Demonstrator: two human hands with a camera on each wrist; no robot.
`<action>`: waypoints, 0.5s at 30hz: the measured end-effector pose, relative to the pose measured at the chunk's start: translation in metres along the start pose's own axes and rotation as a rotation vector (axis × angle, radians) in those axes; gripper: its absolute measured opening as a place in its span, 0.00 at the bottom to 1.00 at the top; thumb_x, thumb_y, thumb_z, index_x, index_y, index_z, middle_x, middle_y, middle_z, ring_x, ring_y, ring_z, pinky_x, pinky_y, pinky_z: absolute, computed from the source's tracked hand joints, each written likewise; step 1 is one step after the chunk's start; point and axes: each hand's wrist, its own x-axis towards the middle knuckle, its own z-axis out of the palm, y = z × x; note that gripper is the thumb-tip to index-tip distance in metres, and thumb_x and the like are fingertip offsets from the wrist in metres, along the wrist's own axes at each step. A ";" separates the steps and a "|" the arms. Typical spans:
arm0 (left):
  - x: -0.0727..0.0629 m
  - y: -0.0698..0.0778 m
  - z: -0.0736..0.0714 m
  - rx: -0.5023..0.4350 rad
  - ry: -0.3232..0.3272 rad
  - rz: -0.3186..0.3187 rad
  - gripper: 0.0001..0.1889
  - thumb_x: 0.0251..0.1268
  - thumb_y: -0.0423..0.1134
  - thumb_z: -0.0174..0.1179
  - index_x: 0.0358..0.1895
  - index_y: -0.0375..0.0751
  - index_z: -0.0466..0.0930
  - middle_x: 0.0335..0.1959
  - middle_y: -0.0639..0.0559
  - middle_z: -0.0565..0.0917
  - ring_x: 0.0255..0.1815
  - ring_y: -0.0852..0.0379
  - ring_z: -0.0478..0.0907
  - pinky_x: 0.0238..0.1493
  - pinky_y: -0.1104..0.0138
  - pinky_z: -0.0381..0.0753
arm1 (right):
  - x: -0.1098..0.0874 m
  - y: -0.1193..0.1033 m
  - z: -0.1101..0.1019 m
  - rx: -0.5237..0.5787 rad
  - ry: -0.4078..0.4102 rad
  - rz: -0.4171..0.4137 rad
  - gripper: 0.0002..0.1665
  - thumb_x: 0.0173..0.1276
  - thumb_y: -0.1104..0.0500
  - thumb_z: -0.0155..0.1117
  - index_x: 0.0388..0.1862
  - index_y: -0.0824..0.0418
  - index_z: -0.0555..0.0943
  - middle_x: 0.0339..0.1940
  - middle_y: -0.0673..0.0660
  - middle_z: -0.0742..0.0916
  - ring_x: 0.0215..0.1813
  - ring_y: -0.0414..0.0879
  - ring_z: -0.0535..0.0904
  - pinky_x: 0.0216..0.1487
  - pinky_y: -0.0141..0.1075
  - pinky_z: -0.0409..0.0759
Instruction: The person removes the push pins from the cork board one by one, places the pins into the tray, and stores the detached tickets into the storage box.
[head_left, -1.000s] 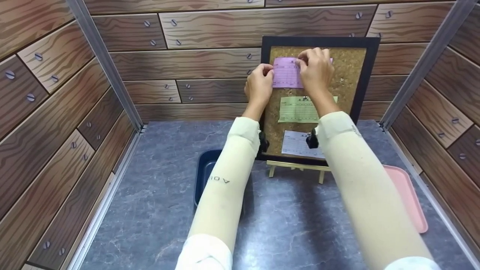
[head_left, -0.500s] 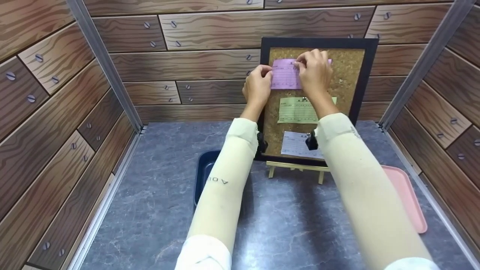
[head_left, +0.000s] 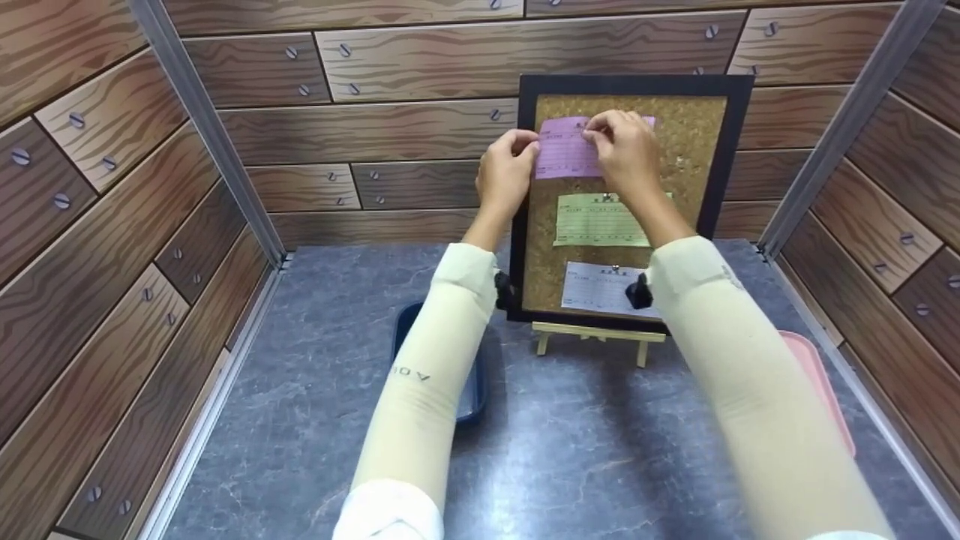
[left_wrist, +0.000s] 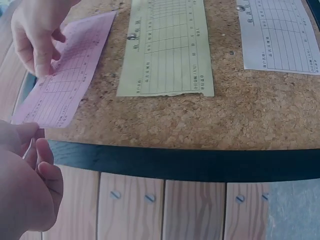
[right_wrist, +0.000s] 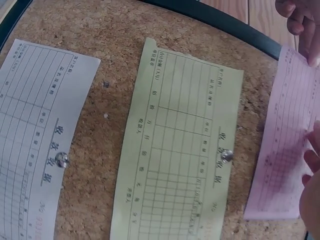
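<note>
A pink receipt slip (head_left: 561,156) lies near the top of a black-framed corkboard (head_left: 694,176). My left hand (head_left: 504,172) pinches the slip's left edge between thumb and forefinger. At its upper middle, the fingertips of my right hand (head_left: 632,156) close on the slip; whether a pin sits under them is hidden. In the left wrist view, the pink slip (left_wrist: 75,65) bends a little, its near end reaching over the frame. Below it, a green receipt slip (right_wrist: 175,135) and a white receipt slip (right_wrist: 35,115) are each fixed by a clear push pin (right_wrist: 226,155).
The board leans on a small wooden easel (head_left: 600,331) on the grey marbled table (head_left: 322,360). A dark blue tray (head_left: 474,397) lies partly behind the left forearm. A pink tray (head_left: 814,367) is at the right. Wood-patterned walls enclose the table.
Both hands have shifted slightly left and the right hand a little down. The pink slip's left edge has moved left with the left hand.
</note>
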 end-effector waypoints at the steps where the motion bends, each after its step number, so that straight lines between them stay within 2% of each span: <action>1: -0.001 -0.001 -0.003 -0.017 0.002 0.010 0.08 0.71 0.49 0.61 0.48 0.58 0.86 0.42 0.64 0.87 0.44 0.64 0.81 0.46 0.63 0.75 | -0.002 -0.002 -0.002 0.028 -0.003 0.012 0.11 0.69 0.59 0.68 0.42 0.67 0.85 0.42 0.62 0.89 0.44 0.52 0.80 0.54 0.40 0.74; 5: -0.007 -0.005 -0.013 -0.114 0.009 0.048 0.08 0.70 0.45 0.63 0.47 0.52 0.87 0.41 0.61 0.89 0.42 0.66 0.82 0.44 0.67 0.76 | -0.014 -0.007 -0.010 0.138 -0.006 0.040 0.09 0.68 0.63 0.68 0.44 0.68 0.85 0.42 0.62 0.90 0.37 0.41 0.78 0.44 0.28 0.75; 7: -0.012 -0.008 -0.017 -0.153 0.013 0.053 0.08 0.69 0.43 0.63 0.47 0.50 0.87 0.41 0.59 0.89 0.41 0.67 0.82 0.43 0.69 0.76 | -0.022 -0.008 -0.014 0.196 -0.017 0.039 0.09 0.68 0.65 0.67 0.45 0.68 0.85 0.44 0.63 0.90 0.38 0.37 0.78 0.43 0.25 0.76; 12: -0.024 -0.017 -0.027 -0.248 0.025 0.071 0.08 0.69 0.38 0.63 0.46 0.43 0.87 0.39 0.53 0.89 0.38 0.64 0.81 0.42 0.72 0.75 | -0.041 -0.011 -0.023 0.306 -0.027 0.016 0.10 0.68 0.68 0.66 0.47 0.69 0.85 0.46 0.64 0.89 0.40 0.39 0.81 0.45 0.24 0.79; 15: -0.032 -0.022 -0.032 -0.321 0.030 0.100 0.08 0.68 0.34 0.63 0.46 0.37 0.86 0.39 0.47 0.88 0.36 0.62 0.80 0.41 0.73 0.76 | -0.053 -0.011 -0.027 0.312 -0.019 -0.003 0.10 0.68 0.68 0.66 0.47 0.69 0.86 0.45 0.63 0.89 0.39 0.37 0.81 0.44 0.24 0.79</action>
